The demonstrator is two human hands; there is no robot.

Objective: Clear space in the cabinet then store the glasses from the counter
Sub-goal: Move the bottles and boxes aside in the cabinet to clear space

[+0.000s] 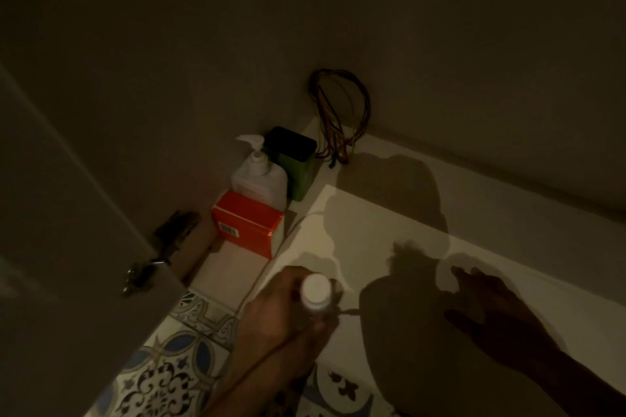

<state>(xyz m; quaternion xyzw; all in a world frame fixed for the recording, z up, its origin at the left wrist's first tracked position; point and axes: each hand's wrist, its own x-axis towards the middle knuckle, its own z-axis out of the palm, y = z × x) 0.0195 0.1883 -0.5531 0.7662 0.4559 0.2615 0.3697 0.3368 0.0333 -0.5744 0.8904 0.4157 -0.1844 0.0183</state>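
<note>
I look down into a dim, low cabinet with a pale shelf floor [389, 223]. My left hand [284, 308] is closed around a small bottle with a white cap [316, 291], held over the shelf's front edge. My right hand [491, 308] hovers above the shelf to the right, dark in shadow, fingers spread and holding nothing. No glasses are in view.
At the cabinet's back left stand an orange box [249, 225], a white pump bottle [259, 176] and a green tin with a black lid [294, 162]. A loop of coloured wires [342, 112] hangs in the back corner. The open door [67, 213] with its hinge [169, 240] is on the left. Patterned floor tiles [169, 366] lie below.
</note>
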